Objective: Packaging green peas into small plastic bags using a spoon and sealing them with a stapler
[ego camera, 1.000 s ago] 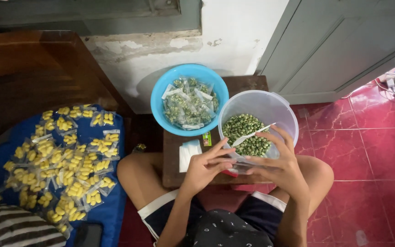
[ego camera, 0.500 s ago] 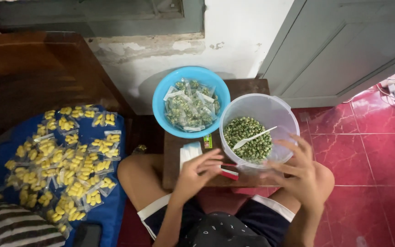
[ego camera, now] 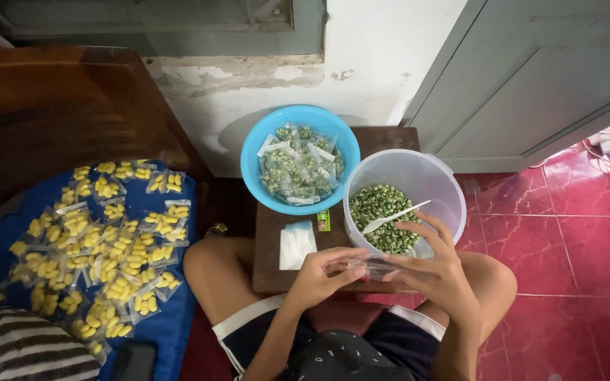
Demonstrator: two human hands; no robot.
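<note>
1. While both hands are meeting just below the table edge, a small clear bag (ego camera: 375,267) is sitting between them, pinched at either end and held over the lap.
2. Left hand (ego camera: 319,276) is closing thumb and fingers tight on the bag's near end; right hand (ego camera: 438,271) is gripping the far end, with its upper fingers spreading loosely towards the tub.
3. Whether the bag's mouth is open yet, I cannot tell; the plastic is too clear and crumpled.
4. Just beyond the right hand, the clear tub (ego camera: 440,185) is holding green peas (ego camera: 379,204) with a white spoon (ego camera: 395,216) resting across them, its handle tilting up to the right.
5. Beside it, the blue bowl (ego camera: 262,141) is piled with filled packets (ego camera: 298,166), and a stack of empty bags (ego camera: 296,245) is lying flat on the small wooden table (ego camera: 270,271).
6. Off to the left, yellow packets (ego camera: 100,240) are spreading over a blue cloth (ego camera: 171,324).
7. Risk here, as I judge it: the flimsy bag is slipping easily from such light pinches, and the spread right fingers are hovering close enough to knock the spoon and scatter peas onto the red floor (ego camera: 566,240).
</note>
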